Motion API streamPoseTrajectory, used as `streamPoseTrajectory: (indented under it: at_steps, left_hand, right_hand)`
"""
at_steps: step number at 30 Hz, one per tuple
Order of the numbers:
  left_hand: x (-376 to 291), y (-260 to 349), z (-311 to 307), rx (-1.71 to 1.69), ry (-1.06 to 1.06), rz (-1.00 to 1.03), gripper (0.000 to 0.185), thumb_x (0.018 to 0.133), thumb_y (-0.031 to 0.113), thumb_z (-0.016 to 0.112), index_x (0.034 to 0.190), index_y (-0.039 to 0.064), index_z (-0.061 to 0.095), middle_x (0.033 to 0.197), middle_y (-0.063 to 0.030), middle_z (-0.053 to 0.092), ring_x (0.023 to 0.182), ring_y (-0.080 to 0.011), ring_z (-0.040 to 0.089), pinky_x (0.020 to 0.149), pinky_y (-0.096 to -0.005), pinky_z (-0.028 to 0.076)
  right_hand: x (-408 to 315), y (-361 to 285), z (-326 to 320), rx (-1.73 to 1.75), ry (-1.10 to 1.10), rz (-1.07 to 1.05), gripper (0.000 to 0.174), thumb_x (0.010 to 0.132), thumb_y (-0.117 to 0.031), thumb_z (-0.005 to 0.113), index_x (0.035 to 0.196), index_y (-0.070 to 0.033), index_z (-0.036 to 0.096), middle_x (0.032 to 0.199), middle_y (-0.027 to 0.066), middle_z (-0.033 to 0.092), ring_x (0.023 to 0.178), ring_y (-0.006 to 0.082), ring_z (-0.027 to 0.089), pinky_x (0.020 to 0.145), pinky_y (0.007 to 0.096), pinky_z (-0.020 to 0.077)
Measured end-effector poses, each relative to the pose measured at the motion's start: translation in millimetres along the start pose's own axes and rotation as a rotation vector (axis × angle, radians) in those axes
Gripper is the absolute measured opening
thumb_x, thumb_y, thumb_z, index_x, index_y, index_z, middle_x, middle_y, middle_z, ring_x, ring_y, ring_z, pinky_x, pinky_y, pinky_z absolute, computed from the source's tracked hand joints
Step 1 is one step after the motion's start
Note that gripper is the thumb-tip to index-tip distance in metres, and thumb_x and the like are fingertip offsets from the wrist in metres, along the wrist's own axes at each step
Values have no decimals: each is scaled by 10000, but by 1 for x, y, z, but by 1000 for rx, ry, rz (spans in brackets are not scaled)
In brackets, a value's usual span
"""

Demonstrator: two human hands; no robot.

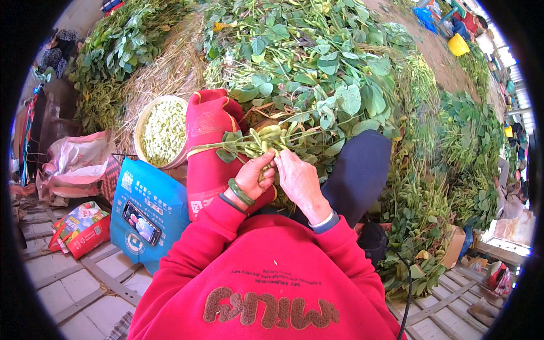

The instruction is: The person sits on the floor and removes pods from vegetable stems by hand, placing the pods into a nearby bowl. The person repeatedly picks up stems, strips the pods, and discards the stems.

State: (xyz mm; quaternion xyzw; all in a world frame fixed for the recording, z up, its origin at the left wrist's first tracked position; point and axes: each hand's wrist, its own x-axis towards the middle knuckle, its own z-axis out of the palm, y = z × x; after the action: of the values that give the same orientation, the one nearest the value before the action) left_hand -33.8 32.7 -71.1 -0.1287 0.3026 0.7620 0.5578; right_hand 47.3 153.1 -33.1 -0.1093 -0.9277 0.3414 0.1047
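A soybean plant stalk (pixel 231 145) bearing green pods (pixel 267 138) lies across the red cloth cover (pixel 210 127) on my left leg. My left hand (pixel 254 171), with a green bangle on its wrist, is curled around pods, thumb and finger pinched at the cluster's lower edge. Touching it, my right hand (pixel 297 174) pinches a pod at the same spot; its fingertips are partly hidden. To the left, a pale round bucket (pixel 137 140) is filled nearly to its rim with picked pods (pixel 163 129).
Heaped soybean plants (pixel 331 63) spread ahead and to the right. At left stand a blue bag (pixel 170 216) with a phone (pixel 141 223) on it, a red printed bag (pixel 87 236) and a pink woven sack (pixel 80 153). A black cable (pixel 409 280) hangs at right. Other people sit far off.
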Motion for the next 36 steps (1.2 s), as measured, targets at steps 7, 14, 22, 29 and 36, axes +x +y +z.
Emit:
streamPoseTrajectory:
  at_steps: [7,14,22,29,36]
  left_hand:
    - [2,-14,8,250,197,237,129,872,196,612,826,75,619,571,40,499,413,-54,381,385,-192,296]
    - [3,-23,11,446,271,401,90,864,165,623,871,78,646,592,61,512,433,-17,341,399,-184,235]
    - [-7,-2,11,508,107,226,113,889,188,588,868,76,582,565,73,434,436,-15,312,396,-190,200]
    - [-6,5,-10,311,-37,87,111,897,199,566,876,90,553,569,52,441,409,-32,326,370,-186,204]
    - [-5,-2,-6,264,-6,98,143,925,190,467,915,90,569,593,27,480,445,-54,374,387,-193,239]
  right_hand:
    - [-10,10,11,543,-169,276,157,905,-156,416,933,-1,420,676,220,589,652,416,577,581,483,449]
    - [-13,26,30,441,-200,245,145,874,-84,392,961,31,413,801,320,545,789,481,530,669,534,412]
    - [-10,15,18,335,-145,193,138,893,-108,401,914,21,445,759,291,556,750,472,543,637,518,428]
    - [-6,17,6,462,-145,240,155,899,-136,415,898,15,449,778,302,548,772,465,551,636,502,432]
    - [4,-20,1,18,-81,169,249,870,-271,542,834,-34,473,709,183,603,619,378,596,543,462,474]
